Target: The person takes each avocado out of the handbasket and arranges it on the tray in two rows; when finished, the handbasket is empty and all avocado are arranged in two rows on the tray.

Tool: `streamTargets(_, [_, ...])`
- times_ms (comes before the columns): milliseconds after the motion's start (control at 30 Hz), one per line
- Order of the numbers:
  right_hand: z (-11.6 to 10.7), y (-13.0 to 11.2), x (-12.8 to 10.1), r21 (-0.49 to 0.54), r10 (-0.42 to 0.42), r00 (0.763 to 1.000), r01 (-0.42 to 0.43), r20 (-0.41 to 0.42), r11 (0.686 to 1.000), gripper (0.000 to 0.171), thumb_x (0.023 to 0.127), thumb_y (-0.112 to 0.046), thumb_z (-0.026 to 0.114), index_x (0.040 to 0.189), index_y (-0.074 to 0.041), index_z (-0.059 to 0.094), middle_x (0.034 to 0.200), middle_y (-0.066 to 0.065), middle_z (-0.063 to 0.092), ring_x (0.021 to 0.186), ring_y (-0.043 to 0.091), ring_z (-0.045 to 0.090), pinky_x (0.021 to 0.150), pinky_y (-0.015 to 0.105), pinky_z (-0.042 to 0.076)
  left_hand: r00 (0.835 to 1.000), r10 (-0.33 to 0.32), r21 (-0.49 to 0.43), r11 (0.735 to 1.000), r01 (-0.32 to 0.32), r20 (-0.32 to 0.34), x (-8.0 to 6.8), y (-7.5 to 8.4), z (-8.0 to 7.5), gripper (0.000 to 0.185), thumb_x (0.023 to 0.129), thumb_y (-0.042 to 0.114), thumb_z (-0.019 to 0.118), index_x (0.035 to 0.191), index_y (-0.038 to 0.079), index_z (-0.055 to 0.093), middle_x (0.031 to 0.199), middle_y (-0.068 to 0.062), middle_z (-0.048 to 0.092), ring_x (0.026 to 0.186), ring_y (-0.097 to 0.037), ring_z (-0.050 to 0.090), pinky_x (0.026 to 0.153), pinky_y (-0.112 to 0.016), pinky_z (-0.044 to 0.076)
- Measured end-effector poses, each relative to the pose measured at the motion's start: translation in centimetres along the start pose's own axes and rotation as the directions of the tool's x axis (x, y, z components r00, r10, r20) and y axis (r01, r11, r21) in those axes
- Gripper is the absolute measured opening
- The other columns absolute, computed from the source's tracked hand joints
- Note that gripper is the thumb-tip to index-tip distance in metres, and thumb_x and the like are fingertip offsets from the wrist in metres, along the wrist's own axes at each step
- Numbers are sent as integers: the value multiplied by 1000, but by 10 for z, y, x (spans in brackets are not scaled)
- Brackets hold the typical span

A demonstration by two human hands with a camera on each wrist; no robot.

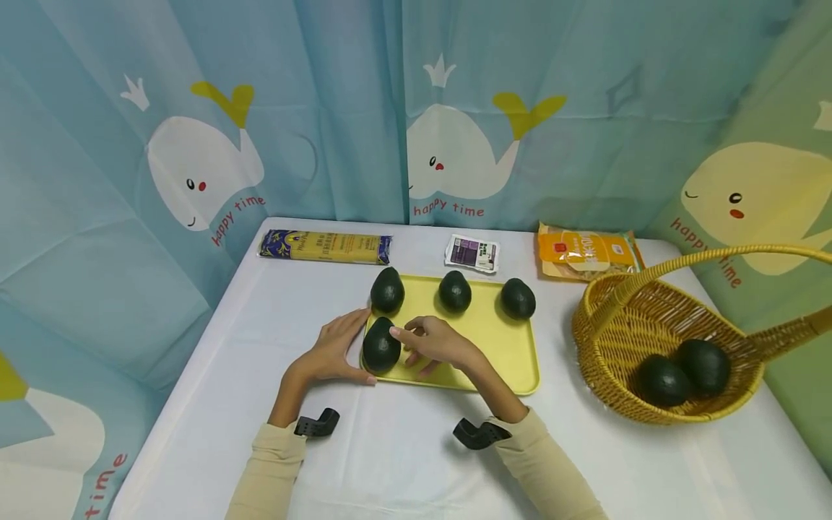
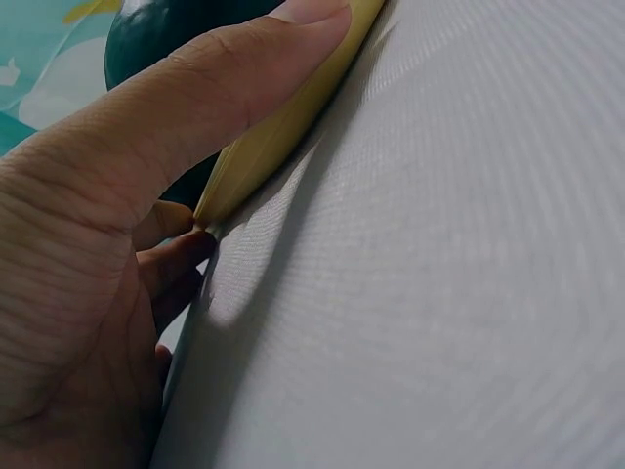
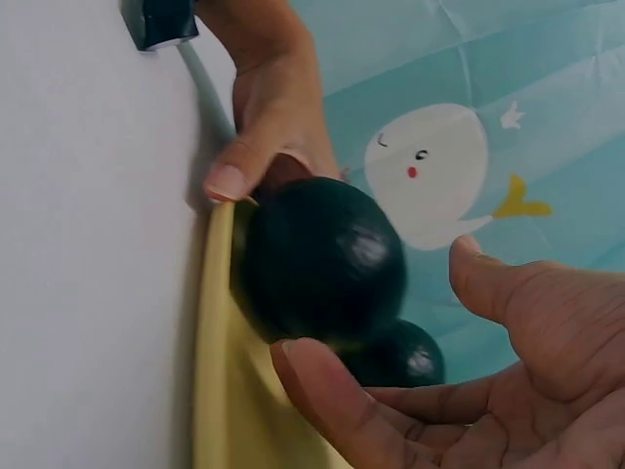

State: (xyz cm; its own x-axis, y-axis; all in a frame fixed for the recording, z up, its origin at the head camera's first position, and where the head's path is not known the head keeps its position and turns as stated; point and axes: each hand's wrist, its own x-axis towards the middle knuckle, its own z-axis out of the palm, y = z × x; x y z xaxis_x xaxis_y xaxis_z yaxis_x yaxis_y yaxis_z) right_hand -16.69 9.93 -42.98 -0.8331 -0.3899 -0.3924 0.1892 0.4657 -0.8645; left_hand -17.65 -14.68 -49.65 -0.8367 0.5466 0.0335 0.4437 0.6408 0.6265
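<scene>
We see four avocados on a yellow tray [image 1: 500,354] on the white table [image 1: 390,448]. The nearest avocado [image 1: 380,347] lies at the tray's 8 o'clock corner, and both hands meet there. The left hand [image 1: 334,350] rests at the tray's 9 o'clock edge, thumb laid along the rim and fingers relaxed beside the fruit; the left wrist view shows the thumb pressing the yellow edge. The right hand [image 1: 437,344] sits at the avocado's 3 o'clock, fingers loosely spread, fingertips just at the fruit, thumb apart; we cannot tell whether it grips. Three more avocados [image 1: 454,291] line the tray's 12 o'clock side. A wicker basket [image 1: 611,339] at 3 o'clock holds two others.
</scene>
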Motion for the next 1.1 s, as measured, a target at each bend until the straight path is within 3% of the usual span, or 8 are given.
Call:
streamTargets(367, [-38, -2, -25, -87, -107, 994, 110, 30, 990, 54, 97, -39, 60, 133, 1, 54, 118, 24, 59, 95, 34, 70, 76, 44, 60, 1000, 14, 9, 1000, -14, -3, 0, -1, 0, 124, 59, 54, 86, 155, 6, 23, 160, -15, 27, 147, -38, 23, 115, -61, 20])
streamTargets(700, [-75, 9, -59, -149, -192, 977, 205, 97, 967, 49, 100, -35, 56, 134, 0, 53, 122, 27, 59, 104, 39, 66, 85, 39, 58, 1000, 13, 18, 1000, -13, 9, 0, 0, 1, 126, 59, 55, 86, 155, 5, 23, 160, -15, 26, 148, -36, 22, 116, -60, 19])
streamTargets(867, [-100, 13, -82, -225, -256, 957, 281, 135, 933, 42, 100, -28, 57, 132, -3, 56, 120, 21, 62, 101, 33, 68, 85, 35, 58, 1000, 11, 19, 1000, -11, 4, -1, 1, 2, 126, 59, 55, 86, 155, 4, 23, 160, -15, 26, 148, -37, 23, 116, -60, 19])
streamTargets(1100, [-132, 18, -119, -370, -325, 920, 387, 221, 845, 33, 100, -21, 57, 129, -6, 59, 123, 8, 66, 109, 22, 64, 88, 27, 54, 1000, 0, 5, 1000, 0, 1, 0, 2, 0, 126, 59, 54, 87, 155, 5, 22, 161, -15, 25, 148, -36, 21, 117, -60, 18])
